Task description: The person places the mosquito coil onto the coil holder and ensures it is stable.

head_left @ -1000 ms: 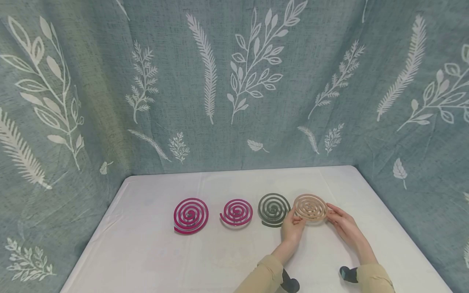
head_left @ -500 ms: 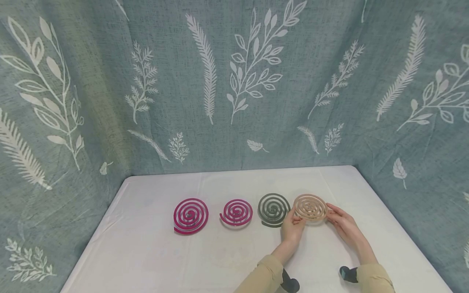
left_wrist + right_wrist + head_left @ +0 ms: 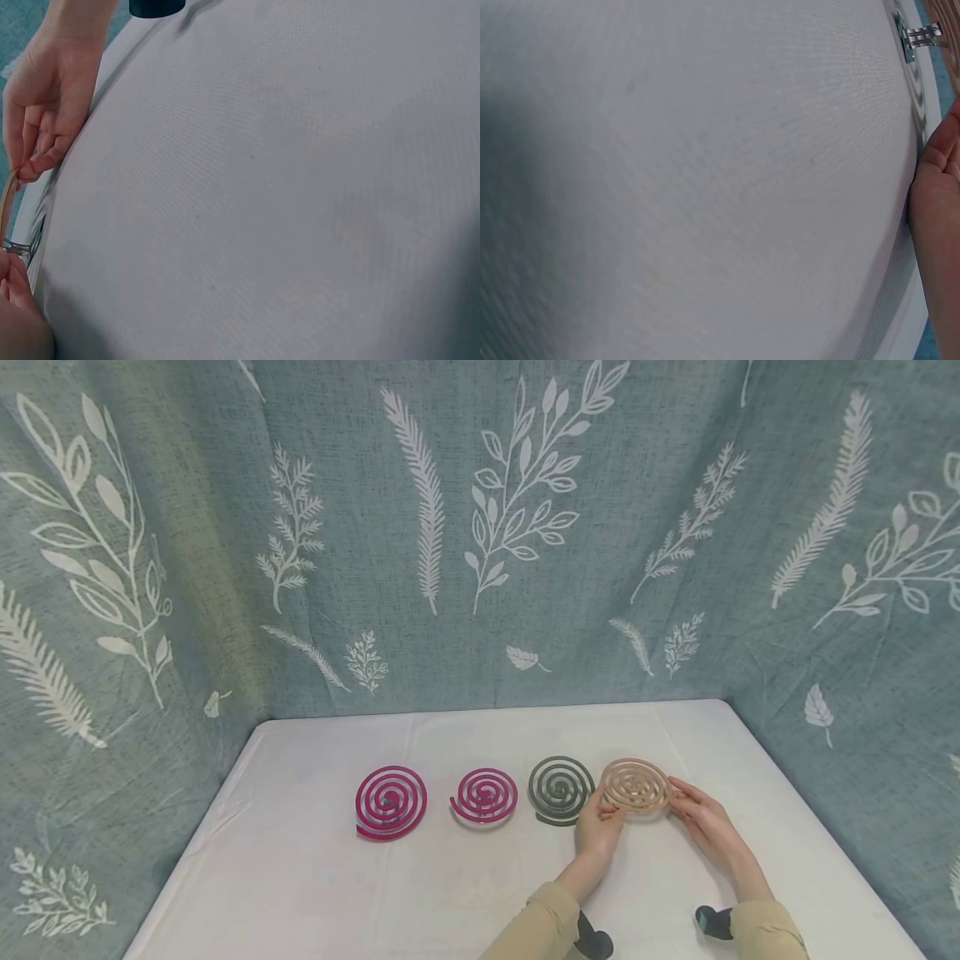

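Observation:
A tan mosquito coil point(image 3: 636, 785) is at the right end of a row of coils, raised off the white table. My left hand point(image 3: 598, 831) pinches its left edge, and my right hand point(image 3: 708, 825) holds the right edge between thumb and fingers. Under the coil, the right wrist view shows a small metal stand point(image 3: 922, 34). In the left wrist view the coil appears edge-on, with the right hand point(image 3: 56, 94) at its far side. A dark green coil point(image 3: 560, 787) lies just left of my left hand, partly overlapped by the fingers.
Two magenta coils, one at the far left point(image 3: 391, 802) and one nearer the middle point(image 3: 484, 794), share the row; the latter looks tilted. White cloth covers the table point(image 3: 300, 893). A blue-green leaf-patterned curtain point(image 3: 450, 635) encloses the back and sides.

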Demonstrator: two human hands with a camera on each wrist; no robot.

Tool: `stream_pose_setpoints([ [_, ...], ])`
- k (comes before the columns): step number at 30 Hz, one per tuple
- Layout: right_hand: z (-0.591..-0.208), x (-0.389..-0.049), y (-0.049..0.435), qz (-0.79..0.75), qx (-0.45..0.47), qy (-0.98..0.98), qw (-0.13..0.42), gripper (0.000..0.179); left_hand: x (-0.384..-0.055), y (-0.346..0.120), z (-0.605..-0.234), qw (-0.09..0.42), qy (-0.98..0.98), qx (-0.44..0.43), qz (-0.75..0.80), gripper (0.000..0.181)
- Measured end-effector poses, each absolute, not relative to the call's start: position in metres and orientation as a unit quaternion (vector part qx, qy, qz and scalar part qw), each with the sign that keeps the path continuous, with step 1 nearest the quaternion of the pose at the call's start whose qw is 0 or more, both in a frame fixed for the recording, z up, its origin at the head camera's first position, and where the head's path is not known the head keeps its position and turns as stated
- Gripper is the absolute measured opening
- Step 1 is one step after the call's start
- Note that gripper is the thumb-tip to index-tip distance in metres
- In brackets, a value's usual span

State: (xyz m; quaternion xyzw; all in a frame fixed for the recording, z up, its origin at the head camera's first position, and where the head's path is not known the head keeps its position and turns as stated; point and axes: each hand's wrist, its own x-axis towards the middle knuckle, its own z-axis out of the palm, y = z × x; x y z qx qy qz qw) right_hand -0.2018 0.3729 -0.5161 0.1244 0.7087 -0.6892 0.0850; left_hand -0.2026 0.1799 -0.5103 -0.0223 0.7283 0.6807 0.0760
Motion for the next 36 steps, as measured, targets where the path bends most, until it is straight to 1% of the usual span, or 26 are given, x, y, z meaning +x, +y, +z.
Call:
stream_pose_setpoints([
  [7, -0.5171, -0.2024, 0.3735, -0.694, 0.122, 0.704, 0.085, 0.064, -0.2024, 0.1799, -0.5104, 0.073, 0.725, -0.025, 0.684, 0.056],
  [14, -0.5185, -0.2034, 0.3739, -0.694, 0.123, 0.704, 0.081, 0.065, -0.1987, 0.1764, -0.5107, 0.05, 0.729, 0.008, 0.683, 0.054],
  [21, -0.5177, -0.2036, 0.3742, -0.692, 0.125, 0.706, 0.081, 0.066, -0.2031, 0.1795, -0.5116, 0.077, 0.723, -0.021, 0.686, 0.055],
  [26, -0.5175, -0.2028, 0.3744, -0.694, 0.126, 0.704, 0.086, 0.066, -0.2026, 0.1803, -0.511, 0.078, 0.729, -0.022, 0.68, 0.056],
  [36, -0.5171, -0.2036, 0.3723, -0.698, 0.125, 0.699, 0.09, 0.06, -0.2015, 0.179, -0.5115, 0.075, 0.723, -0.017, 0.686, 0.055],
])
